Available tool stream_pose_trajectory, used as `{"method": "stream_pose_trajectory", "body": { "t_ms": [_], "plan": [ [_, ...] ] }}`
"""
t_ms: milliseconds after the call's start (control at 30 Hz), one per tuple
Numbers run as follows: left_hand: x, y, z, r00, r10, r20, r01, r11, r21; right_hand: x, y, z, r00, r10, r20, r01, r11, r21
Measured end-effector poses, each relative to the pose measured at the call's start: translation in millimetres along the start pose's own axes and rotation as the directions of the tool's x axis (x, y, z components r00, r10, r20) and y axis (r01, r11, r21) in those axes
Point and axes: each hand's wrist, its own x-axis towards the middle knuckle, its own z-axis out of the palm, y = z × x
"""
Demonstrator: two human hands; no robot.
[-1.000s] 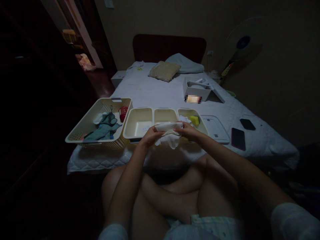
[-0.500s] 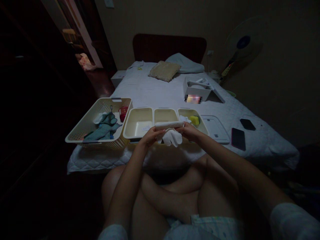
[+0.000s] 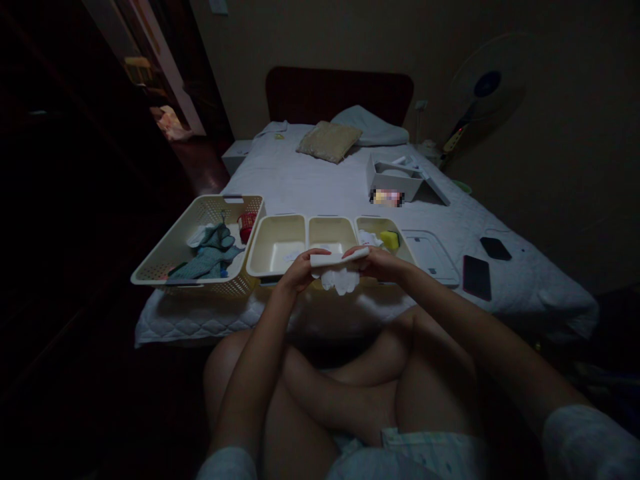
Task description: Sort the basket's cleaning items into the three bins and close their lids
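While a person sits cross-legged at the foot of a bed (image 3: 305,181), the left hand (image 3: 300,271) and right hand (image 3: 379,263) grip opposite ends of a white glove (image 3: 340,279), fingers curled closed around its folded band as the rest hangs below. The glove is held in the air before the front edge of a cream three-compartment organizer (image 3: 277,230), whose right section contains a yellow sponge (image 3: 389,241). At left, a perforated basket (image 3: 167,250) holds gray-green knit fabric (image 3: 207,261) and a red container (image 3: 247,227); two smartphones (image 3: 477,279) lie at right.
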Motion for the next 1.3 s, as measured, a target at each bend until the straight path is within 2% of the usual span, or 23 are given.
{"method": "stream_pose_trajectory", "body": {
  "t_ms": [133,267,367,500,633,767,933,1100,1300],
  "plan": [
    [-2,6,-2.9,0.999,-0.028,0.042,0.032,0.996,-0.085,-2,-5,-2,0.997,0.058,0.045,-0.062,0.994,0.089],
    [-3,11,-8.0,0.989,-0.061,0.137,0.086,0.98,-0.182,-4,-10,-5,0.997,0.078,0.017,-0.079,0.99,0.12],
    [-3,9,-9.2,0.992,-0.047,0.119,0.06,0.991,-0.115,-2,-8,-6,0.995,0.081,0.049,-0.083,0.996,0.022],
    [-2,2,-8.5,0.997,0.03,0.074,-0.035,0.997,0.071,3,-1,-3,0.997,-0.075,0.008,0.075,0.982,-0.174],
    [-1,-2,-8.9,0.996,0.071,0.048,-0.076,0.99,0.116,4,2,0,0.989,-0.145,0.0,0.138,0.938,-0.317],
    [-1,-1,-9.2,0.995,0.087,0.055,-0.093,0.988,0.12,3,4,2,0.987,-0.159,-0.03,0.146,0.956,-0.255],
    [-2,0,-9.7,0.994,0.096,0.054,-0.102,0.989,0.111,5,6,2,0.992,-0.112,-0.053,0.099,0.974,-0.206],
    [-2,0,-9.8,0.994,0.087,0.06,-0.094,0.988,0.126,3,4,3,0.998,-0.057,-0.023,0.05,0.971,-0.233],
    [-1,-1,-9.6,0.995,0.088,0.054,-0.095,0.983,0.157,4,4,2,0.99,-0.094,-0.106,0.056,0.946,-0.319]
  ]
}}
